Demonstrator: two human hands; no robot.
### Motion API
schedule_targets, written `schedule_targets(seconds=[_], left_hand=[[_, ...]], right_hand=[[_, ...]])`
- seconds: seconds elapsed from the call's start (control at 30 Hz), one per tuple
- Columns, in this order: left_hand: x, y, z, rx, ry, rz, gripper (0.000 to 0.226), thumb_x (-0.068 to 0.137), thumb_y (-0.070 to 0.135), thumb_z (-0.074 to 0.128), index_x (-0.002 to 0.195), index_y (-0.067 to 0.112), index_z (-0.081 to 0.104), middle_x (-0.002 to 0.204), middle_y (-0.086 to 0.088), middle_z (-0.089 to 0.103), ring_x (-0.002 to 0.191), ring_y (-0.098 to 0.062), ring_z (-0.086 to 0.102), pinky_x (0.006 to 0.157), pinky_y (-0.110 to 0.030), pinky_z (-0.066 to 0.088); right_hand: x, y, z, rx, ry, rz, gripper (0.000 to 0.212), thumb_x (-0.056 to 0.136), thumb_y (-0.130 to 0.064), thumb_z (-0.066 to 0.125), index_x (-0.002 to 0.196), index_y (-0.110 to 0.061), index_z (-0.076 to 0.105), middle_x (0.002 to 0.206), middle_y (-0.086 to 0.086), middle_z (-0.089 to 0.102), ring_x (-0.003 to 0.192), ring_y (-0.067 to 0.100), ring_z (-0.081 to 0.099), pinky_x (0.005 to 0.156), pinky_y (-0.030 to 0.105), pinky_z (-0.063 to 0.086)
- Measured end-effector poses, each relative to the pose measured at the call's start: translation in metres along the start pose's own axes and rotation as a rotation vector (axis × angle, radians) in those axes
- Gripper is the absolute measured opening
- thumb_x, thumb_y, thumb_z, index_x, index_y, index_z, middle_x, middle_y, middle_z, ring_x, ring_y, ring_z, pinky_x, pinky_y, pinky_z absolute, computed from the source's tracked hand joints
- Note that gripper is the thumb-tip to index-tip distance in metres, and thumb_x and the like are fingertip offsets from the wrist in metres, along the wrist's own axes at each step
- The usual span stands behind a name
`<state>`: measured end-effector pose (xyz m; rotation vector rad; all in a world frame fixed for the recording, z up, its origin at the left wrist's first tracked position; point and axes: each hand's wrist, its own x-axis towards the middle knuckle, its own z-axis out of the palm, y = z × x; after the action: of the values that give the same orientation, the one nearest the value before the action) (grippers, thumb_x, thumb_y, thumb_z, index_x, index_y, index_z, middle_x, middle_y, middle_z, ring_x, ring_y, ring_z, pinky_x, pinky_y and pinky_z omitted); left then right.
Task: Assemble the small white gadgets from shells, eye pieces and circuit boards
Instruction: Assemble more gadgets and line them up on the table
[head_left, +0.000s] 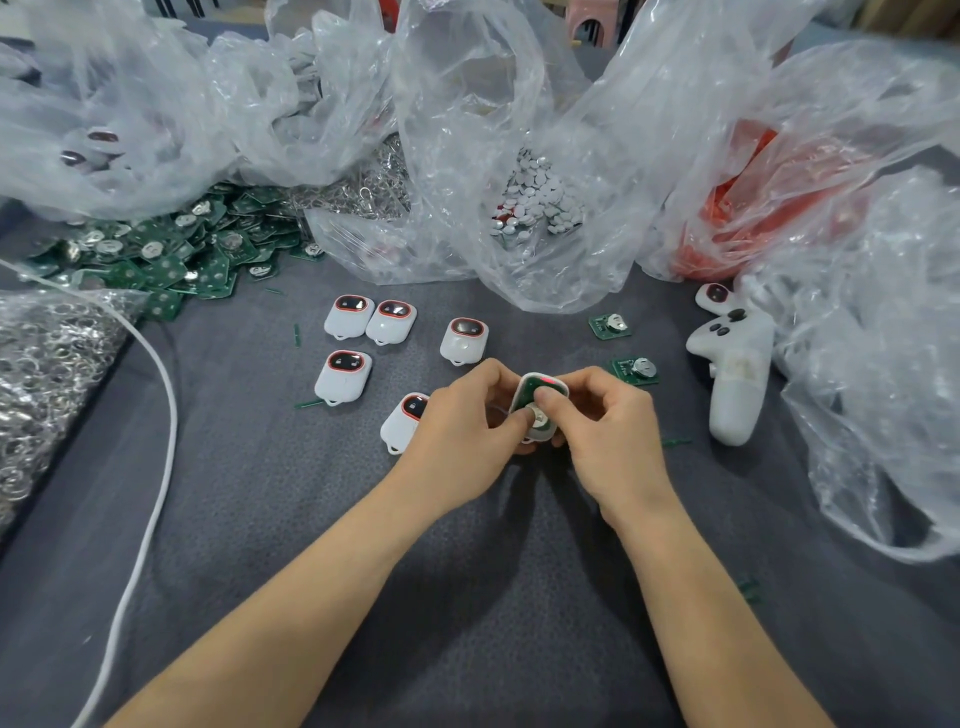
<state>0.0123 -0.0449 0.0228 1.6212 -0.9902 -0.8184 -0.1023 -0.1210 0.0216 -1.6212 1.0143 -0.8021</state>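
Note:
My left hand (457, 421) and my right hand (608, 421) together hold a white shell (540, 400) above the grey cloth. A green circuit board lies inside it, and both thumbs press on the board. Several finished white gadgets with red-rimmed dark eyes lie to the left, among them one (347, 316), one (464, 340) and one (407, 422) partly behind my left hand. Two loose circuit boards (609, 326) (635, 370) lie to the right of my hands.
A heap of green circuit boards (156, 249) lies at the back left. Clear plastic bags hold white round buttons (535, 200), red parts (769, 208) and metal rings (47, 374). A white controller (732, 364) lies at right. A white cable (156, 441) crosses the left side.

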Motion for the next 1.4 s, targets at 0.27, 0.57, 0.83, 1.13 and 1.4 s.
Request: schedule_targets(seconds=[0.27,0.57,0.83,1.13,1.4], left_hand=[[0.0,-0.002,0.003,-0.075,0.003,-0.014,0.012,0.089,0.001,0.059,0.092,0.014,0.059,0.091,-0.012,0.07,0.085,-0.023,0.071,0.076,-0.041,0.06],[-0.001,0.0,0.001,-0.028,-0.014,0.036,0.016,0.089,0.003,0.059,0.098,0.017,0.059,0.082,-0.012,0.07,0.08,-0.02,0.072,0.074,-0.04,0.06],[-0.01,0.011,-0.005,-0.08,-0.035,0.0,0.019,0.091,0.001,0.056,0.107,0.013,0.059,0.089,-0.02,0.067,0.086,-0.024,0.07,0.075,-0.038,0.06],[-0.005,0.026,-0.076,0.06,0.074,-0.019,0.044,0.092,0.009,0.057,0.131,0.028,0.048,0.088,-0.002,0.069,0.075,-0.015,0.071,0.075,-0.026,0.058],[0.098,0.056,-0.214,0.638,0.612,0.106,0.024,0.094,0.011,0.05,0.117,0.01,0.059,0.096,-0.001,0.064,0.085,-0.014,0.06,0.073,-0.018,0.047]], right_hand=[[0.002,-0.001,-0.002,0.089,-0.055,-0.003,0.006,0.082,-0.008,0.07,0.079,-0.014,0.071,0.071,0.002,0.071,0.063,0.006,0.063,0.055,0.017,0.046],[0.002,-0.004,-0.002,0.105,-0.054,0.035,0.009,0.084,-0.004,0.069,0.076,-0.01,0.068,0.068,0.006,0.068,0.059,0.006,0.06,0.051,0.015,0.045],[-0.001,-0.011,-0.007,0.1,-0.165,0.033,0.005,0.084,-0.016,0.069,0.086,-0.015,0.073,0.079,0.005,0.072,0.072,0.013,0.067,0.059,0.019,0.051],[0.029,-0.038,0.012,0.088,-0.304,-0.01,0.013,0.078,-0.012,0.071,0.069,-0.022,0.074,0.066,0.008,0.071,0.065,0.018,0.064,0.062,0.031,0.053],[0.038,-0.023,0.025,0.374,-0.295,0.074,0.016,0.067,-0.025,0.069,0.078,-0.014,0.075,0.074,0.014,0.071,0.063,0.02,0.066,0.055,0.03,0.057]])
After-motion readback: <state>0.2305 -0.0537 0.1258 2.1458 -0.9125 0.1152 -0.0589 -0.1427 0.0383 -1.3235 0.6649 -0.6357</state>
